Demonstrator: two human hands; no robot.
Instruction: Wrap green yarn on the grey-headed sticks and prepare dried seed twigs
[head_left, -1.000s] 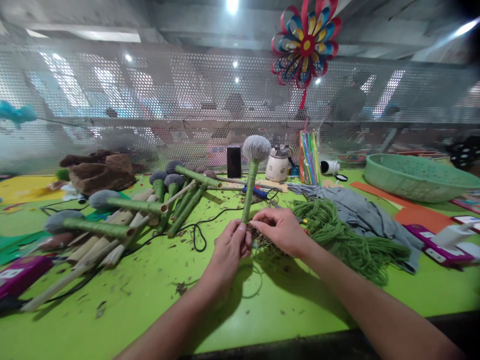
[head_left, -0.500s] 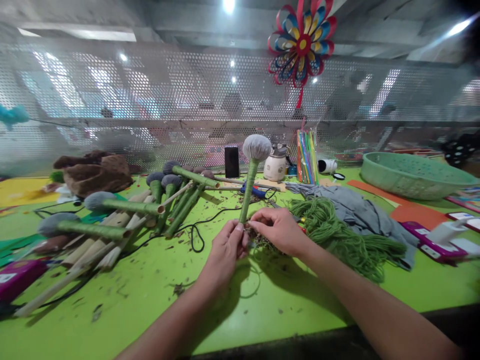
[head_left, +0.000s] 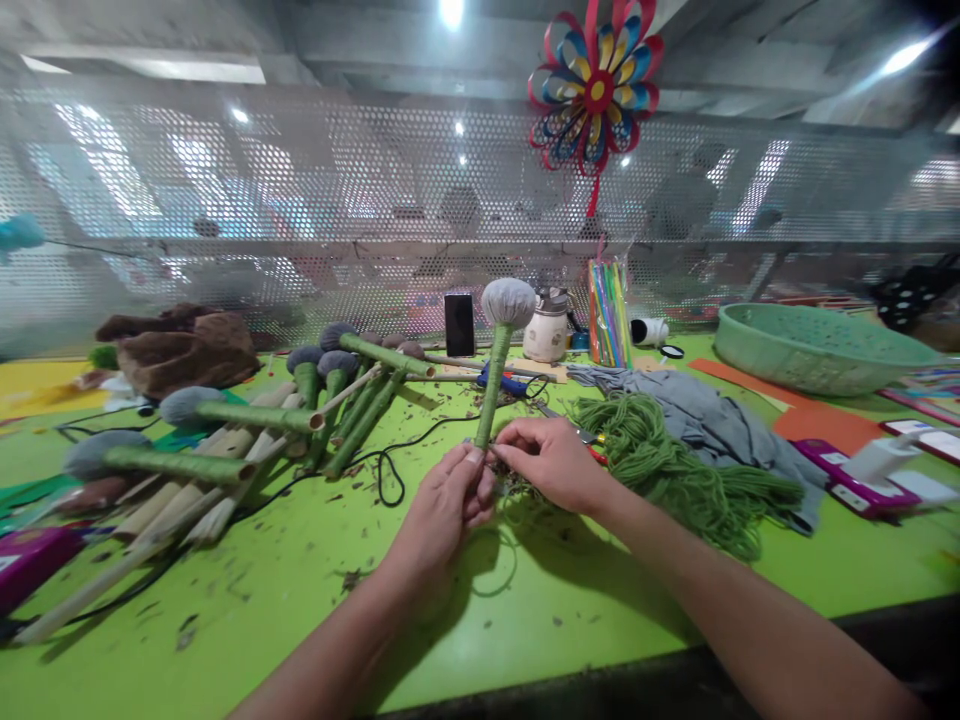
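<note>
I have a perforated metal panel (head_left: 330,170) spanning the whole far side, and in front of it a lime-green desk (head_left: 540,620) strewn with dark scraps. Taking the left grip (head_left: 448,492) as the centre of my dial, a pale green basin (head_left: 814,372) sits well apart between two and three o'clock. A crumpled grey cloth (head_left: 709,420) lies nearer in that direction, with a loose heap of green yarn (head_left: 637,440) against it at three. I see brown fabric (head_left: 187,345) at ten o'clock and a jumbled pile of sticks (head_left: 180,460) between nine and ten.

The green-wrapped stick (head_left: 493,390) rises just past twelve, leaning slightly, its round grey head uppermost. My left grip is closed on its bottom end, thumb against the front, so nearly all the shaft stands clear above it. The right grip (head_left: 551,462), just beside that end towards three o'clock, has its fingertips drawn together; I can't tell what, if anything, is between them. Farther off, a white jar (head_left: 546,335) sits at one o'clock and a black phone (head_left: 460,325) at twelve; a thin strand (head_left: 515,568) curves at five.
</note>
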